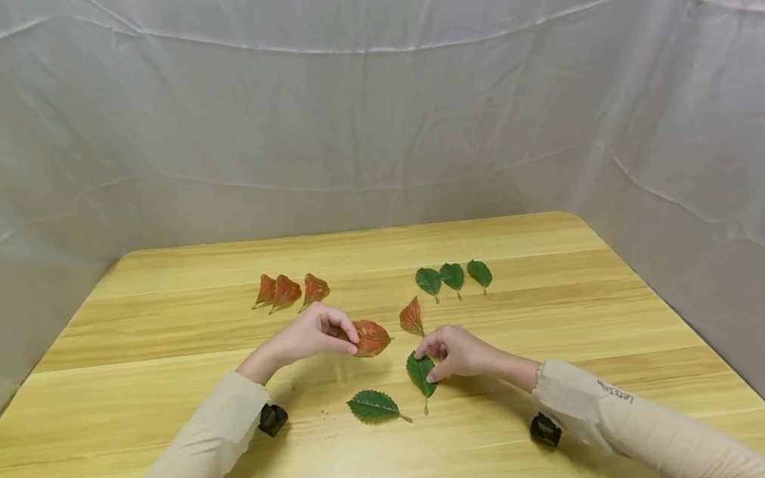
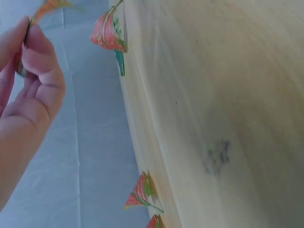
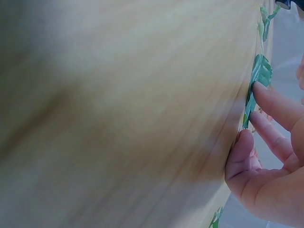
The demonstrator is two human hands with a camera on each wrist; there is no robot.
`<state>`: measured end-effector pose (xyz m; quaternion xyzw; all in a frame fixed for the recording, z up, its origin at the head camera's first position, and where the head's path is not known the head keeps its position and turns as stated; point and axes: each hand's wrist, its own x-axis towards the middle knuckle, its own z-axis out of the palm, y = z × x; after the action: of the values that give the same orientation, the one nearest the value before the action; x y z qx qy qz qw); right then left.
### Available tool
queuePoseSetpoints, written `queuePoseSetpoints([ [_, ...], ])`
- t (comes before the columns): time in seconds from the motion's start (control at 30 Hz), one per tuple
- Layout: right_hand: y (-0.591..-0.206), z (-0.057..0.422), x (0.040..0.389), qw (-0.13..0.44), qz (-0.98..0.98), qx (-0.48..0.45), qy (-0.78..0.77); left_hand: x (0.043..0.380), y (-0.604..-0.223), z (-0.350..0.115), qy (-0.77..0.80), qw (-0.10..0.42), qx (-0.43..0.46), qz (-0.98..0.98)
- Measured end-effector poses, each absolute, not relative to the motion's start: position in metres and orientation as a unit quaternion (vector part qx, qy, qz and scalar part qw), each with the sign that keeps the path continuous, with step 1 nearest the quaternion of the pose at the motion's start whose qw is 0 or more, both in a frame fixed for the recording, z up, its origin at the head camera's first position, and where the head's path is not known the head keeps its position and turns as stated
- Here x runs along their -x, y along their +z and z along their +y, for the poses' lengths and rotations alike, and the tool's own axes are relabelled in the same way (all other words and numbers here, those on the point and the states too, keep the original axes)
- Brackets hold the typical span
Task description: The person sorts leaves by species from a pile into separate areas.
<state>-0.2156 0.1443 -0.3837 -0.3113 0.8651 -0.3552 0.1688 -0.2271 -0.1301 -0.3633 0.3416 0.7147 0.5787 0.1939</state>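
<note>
My left hand [image 1: 315,332] pinches a red leaf [image 1: 372,338] between thumb and fingers, held above the table. In the left wrist view the hand [image 2: 33,80] grips that leaf, seen nearly edge-on. My right hand [image 1: 457,352] has its thumb and fingertips on a green leaf [image 1: 419,370] that lies on the table. The right wrist view shows the fingers on this green leaf [image 3: 261,71] at the wood's surface. Left of it lies another green leaf [image 1: 373,404]. A second red leaf [image 1: 411,317] rests just beyond the right hand.
At the back left, red leaves [image 1: 285,291] lie in a row of three. Green leaves [image 1: 452,276] form a row of three at the back right. The wooden table [image 1: 164,395] is bordered by a pale cloth backdrop [image 1: 358,119].
</note>
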Motion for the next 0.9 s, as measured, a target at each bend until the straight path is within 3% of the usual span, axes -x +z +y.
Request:
queuePoseSetpoints([
  [0.9,-0.386,0.145,0.216,0.162,0.870,0.309,-0.349,0.235,-0.353,-0.201,0.570,0.066,-0.195,0.796],
])
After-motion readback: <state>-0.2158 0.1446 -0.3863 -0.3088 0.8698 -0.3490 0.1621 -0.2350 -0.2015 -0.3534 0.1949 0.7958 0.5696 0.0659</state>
